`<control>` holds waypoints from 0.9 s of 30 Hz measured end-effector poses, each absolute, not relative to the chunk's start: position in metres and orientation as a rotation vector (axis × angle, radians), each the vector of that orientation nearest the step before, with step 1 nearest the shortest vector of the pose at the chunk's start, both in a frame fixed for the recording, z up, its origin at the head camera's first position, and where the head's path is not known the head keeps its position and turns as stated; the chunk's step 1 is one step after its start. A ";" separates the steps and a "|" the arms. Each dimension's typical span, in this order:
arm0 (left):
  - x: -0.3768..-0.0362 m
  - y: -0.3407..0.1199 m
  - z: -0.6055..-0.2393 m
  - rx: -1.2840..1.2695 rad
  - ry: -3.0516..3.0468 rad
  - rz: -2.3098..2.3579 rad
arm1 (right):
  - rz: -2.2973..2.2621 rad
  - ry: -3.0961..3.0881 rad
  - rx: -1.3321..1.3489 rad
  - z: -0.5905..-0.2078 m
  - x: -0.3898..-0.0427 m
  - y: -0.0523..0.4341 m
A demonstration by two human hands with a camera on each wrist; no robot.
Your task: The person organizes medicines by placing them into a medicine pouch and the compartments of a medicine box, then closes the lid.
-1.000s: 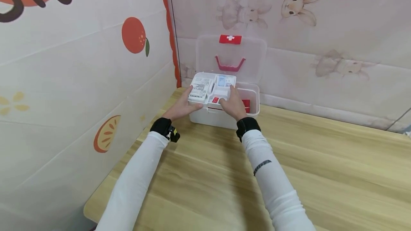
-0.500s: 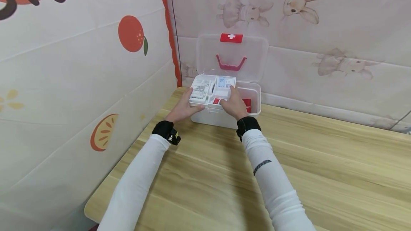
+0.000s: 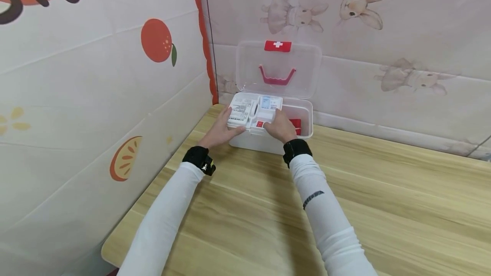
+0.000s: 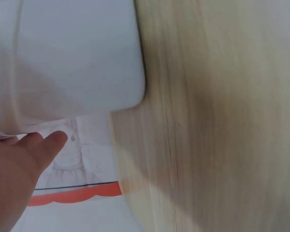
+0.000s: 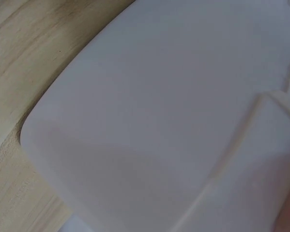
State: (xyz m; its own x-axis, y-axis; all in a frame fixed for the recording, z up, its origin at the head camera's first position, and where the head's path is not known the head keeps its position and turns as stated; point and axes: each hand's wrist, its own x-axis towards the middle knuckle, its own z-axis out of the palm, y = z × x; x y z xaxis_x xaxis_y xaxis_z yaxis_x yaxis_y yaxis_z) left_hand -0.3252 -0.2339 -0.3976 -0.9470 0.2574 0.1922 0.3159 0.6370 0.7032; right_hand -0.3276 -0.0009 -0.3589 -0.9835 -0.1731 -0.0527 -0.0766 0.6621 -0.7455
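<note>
A white first-aid box [image 3: 251,143] stands on the table with its clear lid [image 3: 307,65] raised. Over its left part sits a white compartment tray [image 3: 253,118], bearing a printed white package [image 3: 240,112] and a blue-and-white carton [image 3: 270,102]. My left hand [image 3: 220,132] grips the tray's left end, thumb along the front. At the tray's right end my right hand [image 3: 283,127] holds it, thumb near a small red-and-white item [image 3: 260,124]. In the left wrist view, fingertips [image 4: 55,141] lie at the box's upper side. The right wrist view mostly shows the box wall [image 5: 135,106].
Something red [image 3: 295,125] lies inside the box's right part. Printed wall sheets stand close behind and to the left [image 3: 126,80]. The wooden table [image 3: 383,182] extends right and forward, its left edge near my left arm.
Both hands have lowered the tray slightly, bringing it down closer to the box rim. The head view has shifted a little. The lid stays raised.
</note>
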 end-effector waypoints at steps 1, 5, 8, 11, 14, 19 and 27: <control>-0.325 -0.233 -0.398 -0.470 -2.787 -1.191 | -1.215 2.757 -0.210 -0.359 -0.328 -0.001; -0.323 -0.231 -0.399 -0.397 -2.826 -1.113 | -1.180 2.758 -0.204 -0.360 -0.330 -0.001; -0.322 -0.230 -0.400 -0.353 -2.844 -1.088 | -1.161 2.752 -0.197 -0.360 -0.330 -0.001; -0.321 -0.228 -0.399 -0.326 -2.851 -1.088 | -1.144 2.750 -0.189 -0.360 -0.331 -0.001; -0.321 -0.228 -0.398 -0.326 -2.848 -1.089 | -1.147 2.740 -0.187 -0.360 -0.331 -0.001; -0.322 -0.227 -0.395 -0.324 -2.881 -1.059 | -1.162 2.696 -0.159 -0.357 -0.331 0.001; -0.318 -0.228 -0.390 -0.304 -2.895 -1.096 | -1.090 2.676 -0.204 -0.343 -0.330 0.003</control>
State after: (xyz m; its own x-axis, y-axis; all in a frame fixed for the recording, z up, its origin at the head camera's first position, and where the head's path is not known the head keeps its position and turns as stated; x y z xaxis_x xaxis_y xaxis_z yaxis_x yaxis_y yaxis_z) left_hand -0.3180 -0.2283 -0.3902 -0.9804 0.1707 0.0982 0.1929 0.7327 0.6526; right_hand -0.3303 0.0032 -0.3429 -0.9603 -0.2196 -0.1719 -0.0369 0.7110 -0.7022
